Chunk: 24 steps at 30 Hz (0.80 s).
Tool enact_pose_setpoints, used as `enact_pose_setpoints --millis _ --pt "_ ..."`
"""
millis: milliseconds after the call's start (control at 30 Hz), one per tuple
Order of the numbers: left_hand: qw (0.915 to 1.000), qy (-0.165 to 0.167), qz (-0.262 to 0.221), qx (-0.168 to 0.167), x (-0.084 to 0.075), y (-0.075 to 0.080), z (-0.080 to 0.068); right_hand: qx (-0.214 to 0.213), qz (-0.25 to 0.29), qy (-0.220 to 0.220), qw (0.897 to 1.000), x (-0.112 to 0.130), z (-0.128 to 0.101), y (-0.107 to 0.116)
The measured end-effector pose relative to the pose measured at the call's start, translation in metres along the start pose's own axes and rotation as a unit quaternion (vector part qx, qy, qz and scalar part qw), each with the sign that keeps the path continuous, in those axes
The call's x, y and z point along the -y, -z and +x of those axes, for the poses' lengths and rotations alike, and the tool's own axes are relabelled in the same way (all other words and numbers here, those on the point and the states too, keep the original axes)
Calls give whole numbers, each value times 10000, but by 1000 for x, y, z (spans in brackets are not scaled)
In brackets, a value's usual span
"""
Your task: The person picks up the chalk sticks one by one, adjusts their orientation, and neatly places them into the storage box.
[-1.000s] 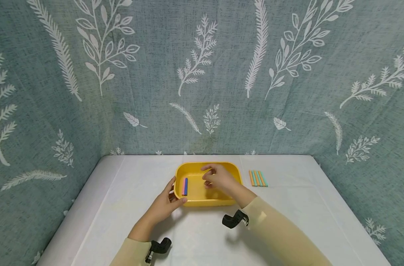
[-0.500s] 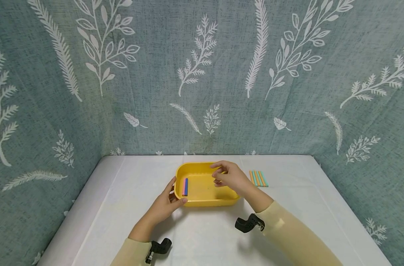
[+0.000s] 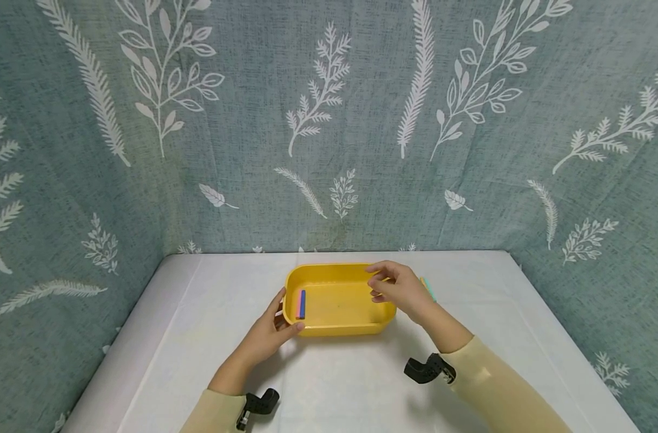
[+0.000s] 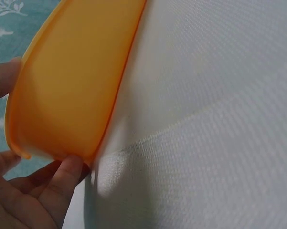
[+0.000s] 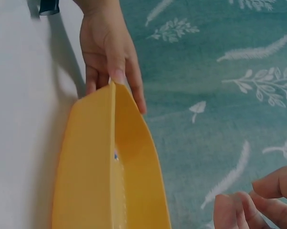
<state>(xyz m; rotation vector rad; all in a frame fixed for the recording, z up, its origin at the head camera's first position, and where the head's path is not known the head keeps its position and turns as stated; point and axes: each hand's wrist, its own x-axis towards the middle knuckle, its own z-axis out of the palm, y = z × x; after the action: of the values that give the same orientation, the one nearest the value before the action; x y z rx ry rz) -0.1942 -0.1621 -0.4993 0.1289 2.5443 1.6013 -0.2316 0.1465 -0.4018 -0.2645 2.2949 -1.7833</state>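
A yellow tray [image 3: 334, 266] lies on the white table. In its left end lie a pink and a blue stick [image 3: 301, 304], side by side. My left hand [image 3: 279, 320] grips the tray's left end, thumb at the near corner and fingers on the outer wall; the left wrist view shows the thumb [image 4: 62, 179] under the tray [image 4: 71, 81]. My right hand [image 3: 378, 286] hovers over the tray's right rim with fingers loosely curled and nothing in it. It hides most of the sticks on the table beyond; one teal stick [image 3: 429, 288] shows. The right wrist view shows the tray [image 5: 86, 181] and the left hand [image 5: 110, 52].
A white cloth covers the table [image 3: 340, 373], and a teal leaf-print curtain [image 3: 329, 120] closes it in at the back and both sides. The table's left and right edges drop off near the curtain.
My right hand has moved rightward from over the tray's middle to its right rim, now covering the sticks on the table. The left hand and the tray have stayed put.
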Motion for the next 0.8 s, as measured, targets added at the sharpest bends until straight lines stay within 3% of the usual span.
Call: enact_pose_setpoints --millis 200,433,800 --pt "10000 2 -20 -3 1 0 -1 -134 -346 40 9993 -3 -10 19" --pt "10000 -45 -54 16 1 1 -2 -567 -538 104 9969 -11 -19 45" --pt "9999 -118 -11 69 1 1 -1 -1131 -913 50 9894 -43 -22 73"
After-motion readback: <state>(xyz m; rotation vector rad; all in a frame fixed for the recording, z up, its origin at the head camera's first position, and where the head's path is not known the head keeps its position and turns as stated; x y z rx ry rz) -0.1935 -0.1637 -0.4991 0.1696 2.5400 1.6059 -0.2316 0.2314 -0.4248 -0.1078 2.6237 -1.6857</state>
